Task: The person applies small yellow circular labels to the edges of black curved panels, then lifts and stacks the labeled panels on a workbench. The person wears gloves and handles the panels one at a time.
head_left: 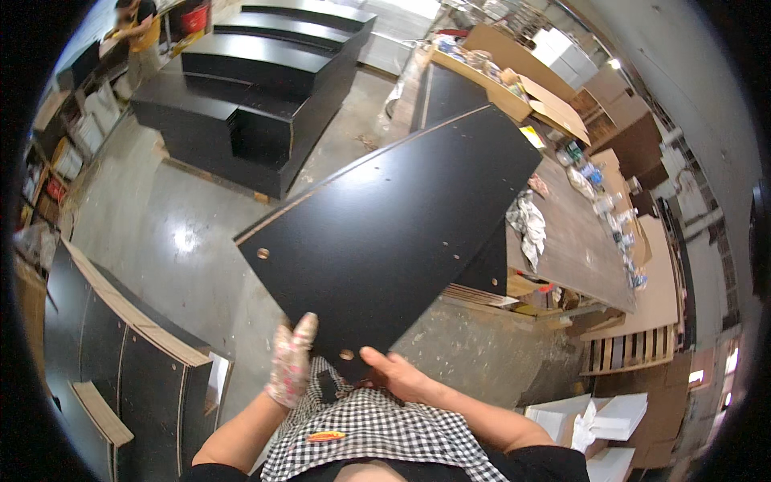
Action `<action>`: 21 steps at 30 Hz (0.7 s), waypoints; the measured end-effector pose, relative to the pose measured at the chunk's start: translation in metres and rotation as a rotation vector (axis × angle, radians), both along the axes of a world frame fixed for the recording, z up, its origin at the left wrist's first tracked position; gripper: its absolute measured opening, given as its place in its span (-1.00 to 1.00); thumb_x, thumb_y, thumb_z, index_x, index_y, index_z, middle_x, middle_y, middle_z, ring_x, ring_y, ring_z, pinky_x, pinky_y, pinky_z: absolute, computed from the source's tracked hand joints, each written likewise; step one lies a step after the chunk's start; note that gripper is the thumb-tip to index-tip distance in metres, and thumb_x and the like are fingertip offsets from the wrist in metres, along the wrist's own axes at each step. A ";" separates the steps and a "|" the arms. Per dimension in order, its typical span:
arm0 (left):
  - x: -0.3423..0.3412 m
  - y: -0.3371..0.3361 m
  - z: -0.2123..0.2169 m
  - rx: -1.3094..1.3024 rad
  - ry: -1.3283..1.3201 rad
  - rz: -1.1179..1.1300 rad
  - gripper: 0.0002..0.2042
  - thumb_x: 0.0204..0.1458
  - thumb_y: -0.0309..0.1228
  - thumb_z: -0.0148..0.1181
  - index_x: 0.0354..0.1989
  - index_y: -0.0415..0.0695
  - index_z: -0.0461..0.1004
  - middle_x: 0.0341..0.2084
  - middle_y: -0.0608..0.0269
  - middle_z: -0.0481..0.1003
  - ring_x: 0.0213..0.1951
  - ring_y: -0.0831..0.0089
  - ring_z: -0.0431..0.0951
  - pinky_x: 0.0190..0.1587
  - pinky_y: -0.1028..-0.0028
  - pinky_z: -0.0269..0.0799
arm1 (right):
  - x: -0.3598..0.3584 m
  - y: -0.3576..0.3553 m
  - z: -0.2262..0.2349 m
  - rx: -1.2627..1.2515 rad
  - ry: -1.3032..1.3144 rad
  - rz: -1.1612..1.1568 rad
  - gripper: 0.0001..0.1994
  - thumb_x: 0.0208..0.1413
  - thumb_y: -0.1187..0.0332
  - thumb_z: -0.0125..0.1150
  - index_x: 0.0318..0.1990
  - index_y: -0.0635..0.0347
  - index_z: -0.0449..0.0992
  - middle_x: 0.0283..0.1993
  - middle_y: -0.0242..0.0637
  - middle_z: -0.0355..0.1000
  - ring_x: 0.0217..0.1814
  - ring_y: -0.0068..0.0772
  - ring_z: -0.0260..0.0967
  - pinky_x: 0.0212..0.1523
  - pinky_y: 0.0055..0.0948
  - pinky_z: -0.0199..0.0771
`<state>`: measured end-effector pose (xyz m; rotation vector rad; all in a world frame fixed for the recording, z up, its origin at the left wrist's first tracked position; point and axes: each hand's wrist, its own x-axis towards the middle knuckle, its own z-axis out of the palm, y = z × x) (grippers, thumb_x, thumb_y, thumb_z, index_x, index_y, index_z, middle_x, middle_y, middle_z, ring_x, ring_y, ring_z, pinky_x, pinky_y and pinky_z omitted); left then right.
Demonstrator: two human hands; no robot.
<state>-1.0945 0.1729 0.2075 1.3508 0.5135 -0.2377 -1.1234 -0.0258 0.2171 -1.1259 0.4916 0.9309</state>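
A large black panel (pixel 385 217), flat and drilled with several round holes, spans the middle of the view, its near corner close to my checked apron. My left hand (pixel 291 361), in a light patterned glove, is at the panel's near left edge, its thumb over the edge and the other fingers partly hidden. My bare right hand (pixel 393 373) grips the near end, thumb on the top face beside a hole, fingers out of sight underneath. The far end of the panel reaches over another black panel (pixel 486 269) and the side of a worktable.
The brown worktable (pixel 574 217) on the right carries a white rag (pixel 528 229) and several bottles. Stacked black cabinets (pixel 257 88) stand at the back left, more black panels (pixel 128 361) at the near left. A person (pixel 143 40) stands far left. White boards (pixel 610 422) lie near right.
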 end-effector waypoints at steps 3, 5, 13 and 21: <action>0.017 0.027 0.001 -0.195 -0.114 0.017 -0.33 0.08 -0.09 0.17 0.17 -0.42 0.17 -0.06 0.04 0.39 -0.05 0.38 0.42 0.03 0.41 0.35 | 0.013 0.001 0.007 0.081 -0.321 0.587 -0.54 0.28 0.10 -0.01 0.02 0.41 0.41 0.04 -0.12 0.46 0.11 -0.31 0.37 0.13 -0.41 0.33; 0.032 0.047 0.002 -0.202 -0.125 0.046 -0.36 0.06 -0.13 0.21 0.14 -0.41 0.22 -0.09 0.07 0.41 -0.09 0.36 0.44 0.02 0.42 0.36 | 0.026 -0.017 0.026 0.076 -0.486 0.706 -0.61 0.25 0.17 0.06 0.01 0.37 0.43 0.05 -0.11 0.45 0.14 -0.29 0.36 0.13 -0.42 0.34; 0.123 0.138 0.008 -0.121 -0.049 0.202 -0.72 0.11 -0.19 0.14 -0.23 -0.17 0.51 -0.36 0.23 0.54 -0.36 0.42 0.57 -0.30 0.42 0.52 | 0.138 -0.225 0.106 -0.285 -0.893 0.129 -0.74 0.25 0.29 0.04 -0.18 0.35 0.50 -0.22 -0.10 0.55 -0.22 -0.29 0.54 -0.27 -0.39 0.59; 0.172 0.167 0.023 0.203 0.010 0.080 -0.58 0.18 -0.04 0.01 -0.25 -0.21 0.51 -0.42 0.27 0.54 -0.51 0.42 0.49 -0.50 0.45 0.38 | 0.366 -0.499 0.055 -1.673 -1.219 -0.354 -0.62 0.22 0.13 0.01 -0.20 0.33 0.53 -0.32 -0.06 0.53 -0.26 -0.22 0.49 -0.21 -0.30 0.40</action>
